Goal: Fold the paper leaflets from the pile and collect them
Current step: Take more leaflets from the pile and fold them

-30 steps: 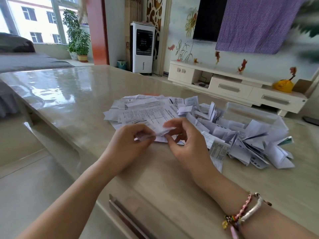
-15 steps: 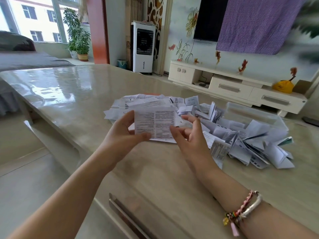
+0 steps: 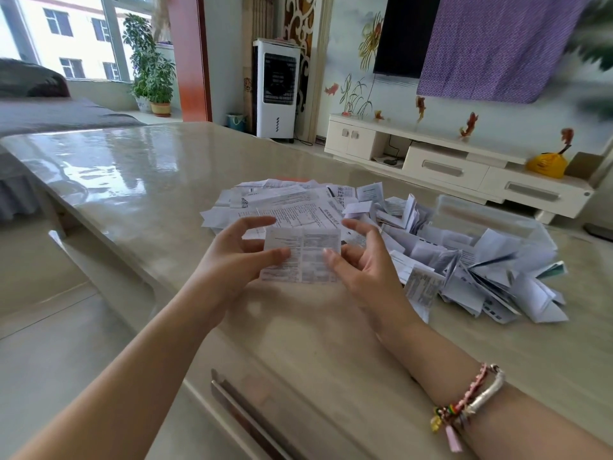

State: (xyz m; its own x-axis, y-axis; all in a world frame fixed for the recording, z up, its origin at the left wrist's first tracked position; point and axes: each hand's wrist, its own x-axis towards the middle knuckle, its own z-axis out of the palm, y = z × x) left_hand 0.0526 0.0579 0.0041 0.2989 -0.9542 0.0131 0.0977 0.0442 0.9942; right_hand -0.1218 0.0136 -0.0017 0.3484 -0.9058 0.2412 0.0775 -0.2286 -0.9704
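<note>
Both hands hold one leaflet (image 3: 300,255) up before the pile (image 3: 285,202); the left hand (image 3: 232,257) pinches its left edge, the right hand (image 3: 361,263) its right, thumbs on the print; a fold looks underway, and next the halves want closing and creasing; folded leaflets (image 3: 481,270) heap rightward on the table (image 3: 132,167); the print is unreadable, and a clear tub (image 3: 481,214) behind is hard to make out.

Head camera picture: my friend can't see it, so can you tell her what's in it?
Two bare hands, the left hand and the right hand, hold a small white printed paper leaflet by its side edges above a glossy beige table. Behind it lies a flat pile of unfolded white leaflets, and to the right a heap of folded white leaflets.
</note>
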